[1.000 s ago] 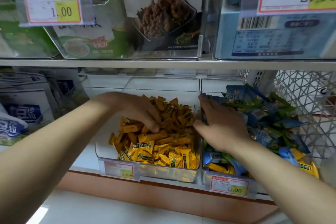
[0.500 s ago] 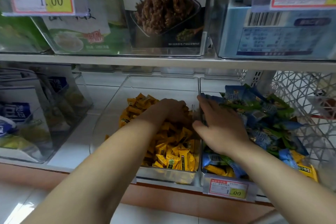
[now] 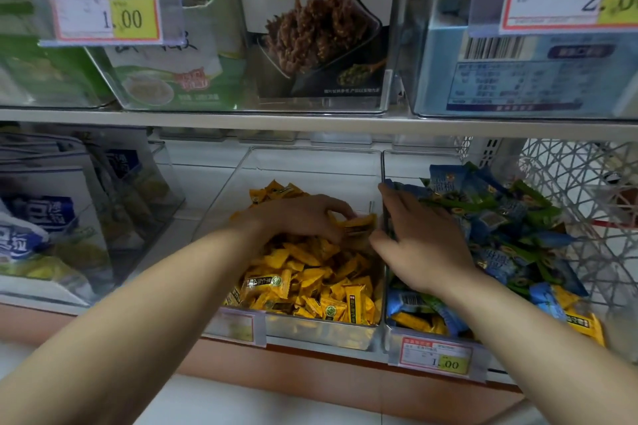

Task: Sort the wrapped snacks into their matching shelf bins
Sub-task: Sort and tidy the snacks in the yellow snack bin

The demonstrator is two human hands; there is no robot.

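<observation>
We see the left grip (image 3: 300, 217) pinching a yellow snack (image 3: 359, 225) above the yellow pile in the middle bin (image 3: 310, 162); the right grip (image 3: 423, 247) clamps the right bin (image 3: 414, 166) by its side wall.

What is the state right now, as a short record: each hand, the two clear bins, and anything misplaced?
left hand: inside the yellow bin, fingers curled round a yellow snack
right hand: grips the left wall of the mixed bin
yellow bin contents: yellow wrappers only, as far as visible
mixed bin contents: blue and green snacks, plus stray yellow snacks at the front
misplaced: the stray yellow snacks
</observation>
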